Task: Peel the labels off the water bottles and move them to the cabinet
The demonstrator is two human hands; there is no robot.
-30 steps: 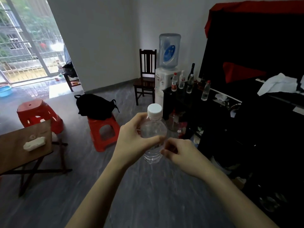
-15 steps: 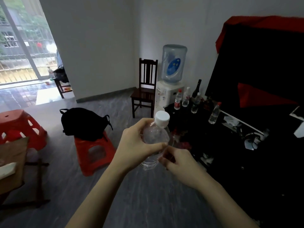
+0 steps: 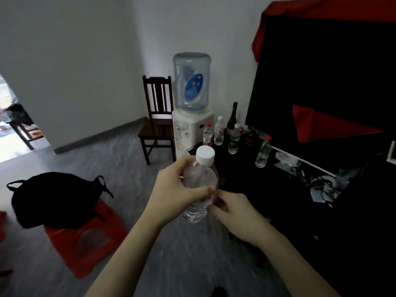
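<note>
Seemingly light, thin-walled and slick, the bottle [image 3: 198, 185] sits wrapped in the left hand [image 3: 173, 189] while the right hand [image 3: 233, 213] pinches its side, best gripped mid-body.

Left hand [image 3: 171, 189] is covering the bottle [image 3: 198, 189] midsection, right hand [image 3: 233, 213] fingertips are hiding behind it, red stool [image 3: 85, 239] at lower left is motion-blurring.

My forearms are bare right up to the near edge; my left hand [image 3: 171, 189] and right hand [image 3: 237, 217] wear nothing either.
</note>
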